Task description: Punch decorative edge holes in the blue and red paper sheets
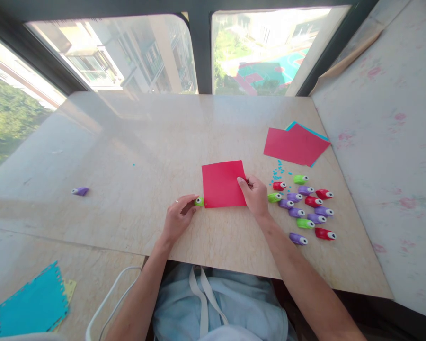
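Note:
A sheet of red paper (pixel 223 184) is held up off the sill in front of me. My right hand (pixel 256 195) pinches its right edge, thumb on top. In my left hand (pixel 180 215) is a small green craft punch (pixel 199 201), gripped between thumb and fingers. The punch sits at the paper's lower left corner; whether the paper is inside its slot I cannot tell. Right of my right hand lie several similar punches, among them a purple punch (pixel 298 238), a red punch (pixel 325 234) and a green punch (pixel 301 179).
More red paper (pixel 294 144) with blue sheets under it lies at the back right. Blue paper bits (pixel 277 173) are scattered before it. A lone purple punch (pixel 80 191) rests far left. Blue sheets with notched edges (pixel 33 303) and a white cable (pixel 108 296) are front left.

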Demonstrator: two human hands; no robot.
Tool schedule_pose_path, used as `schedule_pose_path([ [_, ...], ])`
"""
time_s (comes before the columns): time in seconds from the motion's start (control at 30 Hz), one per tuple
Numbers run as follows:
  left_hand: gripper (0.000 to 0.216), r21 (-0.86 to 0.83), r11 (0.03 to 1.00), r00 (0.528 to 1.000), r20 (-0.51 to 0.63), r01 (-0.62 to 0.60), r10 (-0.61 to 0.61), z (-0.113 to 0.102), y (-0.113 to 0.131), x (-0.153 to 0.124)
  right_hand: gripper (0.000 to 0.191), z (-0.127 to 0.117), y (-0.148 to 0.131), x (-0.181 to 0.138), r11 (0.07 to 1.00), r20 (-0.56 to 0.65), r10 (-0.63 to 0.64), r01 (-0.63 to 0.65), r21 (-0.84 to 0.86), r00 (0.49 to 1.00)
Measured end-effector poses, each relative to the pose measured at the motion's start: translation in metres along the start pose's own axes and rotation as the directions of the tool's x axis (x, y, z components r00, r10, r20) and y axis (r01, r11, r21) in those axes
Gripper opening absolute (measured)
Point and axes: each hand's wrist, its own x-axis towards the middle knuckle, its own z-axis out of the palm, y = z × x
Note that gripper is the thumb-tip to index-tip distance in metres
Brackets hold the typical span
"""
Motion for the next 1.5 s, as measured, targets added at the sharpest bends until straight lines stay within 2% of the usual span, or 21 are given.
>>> schedule_pose_path([
  [0.47,0.023,0.114,0.99,0.996,-0.008,-0.086,0.088,0.0011,0.0032,0.0023,0.033,0.0008,-0.0001,-0.0003,0.999,0.009,-0.02,0.02,-0.049,1.0],
  [0.73,0.024,0.103,0.994,0.999,-0.007,-0.047,0.048,0.0012,0.0028,0.0017,0.035,-0.0013,-0.0012,0.001,1.0,0.013,0.016,-0.016,0.016,1.0],
  [1.17,0.026,0.045,0.999,1.0,-0.016,0.005,-0.004,0.0022,0.0003,-0.0001,0.035,0.0014,-0.0002,0.0003,0.994,-0.008,-0.036,0.035,-0.104,0.999],
  [1.5,0.024,0.03,1.0,1.0,-0.018,0.0,0.001,0.0016,0.0017,0.0006,0.036,0.0015,0.0003,0.0014,0.992,-0.015,-0.034,0.032,-0.118,0.999],
])
